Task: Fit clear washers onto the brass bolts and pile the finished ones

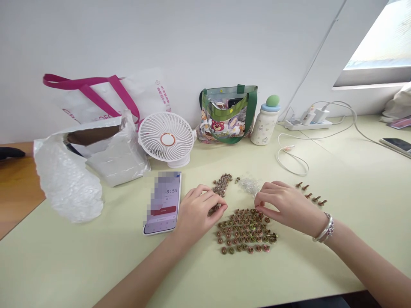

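My left hand point(198, 210) rests on the pale green table point(96, 261), fingers curled and pinched on a small brass-coloured screw at the lower end of a loose pile of such screws point(221, 185). My right hand point(284, 204), with bracelets on the wrist, has its fingers bent and pinched at the top edge of a group of several screws standing upright in rows point(245, 231). A small heap of clear washers point(250, 185) lies between the hands, a little farther back. Several screws point(311, 195) lie in a line to the right of my right hand.
A phone point(163, 203) showing a timer lies left of my left hand. Behind stand a white desk fan point(166, 139), plastic bags point(70, 171), a cartoon tote bag point(228, 114), a white bottle point(266, 122), a power strip point(308, 122) with cables, and another phone point(396, 145) at the right.
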`<move>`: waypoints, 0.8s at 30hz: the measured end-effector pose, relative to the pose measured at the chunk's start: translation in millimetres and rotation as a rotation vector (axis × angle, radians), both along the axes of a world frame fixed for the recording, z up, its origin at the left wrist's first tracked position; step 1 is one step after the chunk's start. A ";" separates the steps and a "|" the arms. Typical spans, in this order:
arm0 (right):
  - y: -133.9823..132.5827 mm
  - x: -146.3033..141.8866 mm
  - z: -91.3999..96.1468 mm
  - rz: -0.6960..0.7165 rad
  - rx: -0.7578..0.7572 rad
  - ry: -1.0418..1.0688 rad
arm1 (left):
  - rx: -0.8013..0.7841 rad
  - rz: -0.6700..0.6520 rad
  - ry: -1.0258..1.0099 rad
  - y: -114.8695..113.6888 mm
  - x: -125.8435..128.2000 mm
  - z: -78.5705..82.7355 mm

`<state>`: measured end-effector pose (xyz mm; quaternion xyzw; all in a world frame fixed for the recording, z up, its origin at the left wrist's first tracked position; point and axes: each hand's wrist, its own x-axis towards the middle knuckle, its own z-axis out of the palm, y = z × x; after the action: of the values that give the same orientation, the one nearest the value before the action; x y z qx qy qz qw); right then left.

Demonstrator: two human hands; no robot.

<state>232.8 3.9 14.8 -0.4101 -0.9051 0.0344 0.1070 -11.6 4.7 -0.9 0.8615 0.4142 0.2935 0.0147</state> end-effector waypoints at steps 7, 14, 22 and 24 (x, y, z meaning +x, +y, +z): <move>56.5 -9.5 6.0 0.035 -0.053 0.038 | 0.006 -0.014 0.003 0.4 -0.7 -0.8; 88.9 -28.7 -5.1 0.015 0.039 -0.087 | 0.018 -0.009 -0.002 0.2 -1.9 -1.2; 80.4 -23.8 -4.7 -0.007 0.029 -0.013 | 0.029 -0.009 -0.012 0.5 -1.9 -3.4; 68.9 -21.4 -2.2 0.010 -0.002 0.107 | 0.027 -0.010 -0.013 0.4 -1.5 -2.4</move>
<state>211.4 72.8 12.6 -0.4032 -0.9001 0.0579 0.1548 -13.0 5.1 -3.3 0.8617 0.4058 0.3045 0.0072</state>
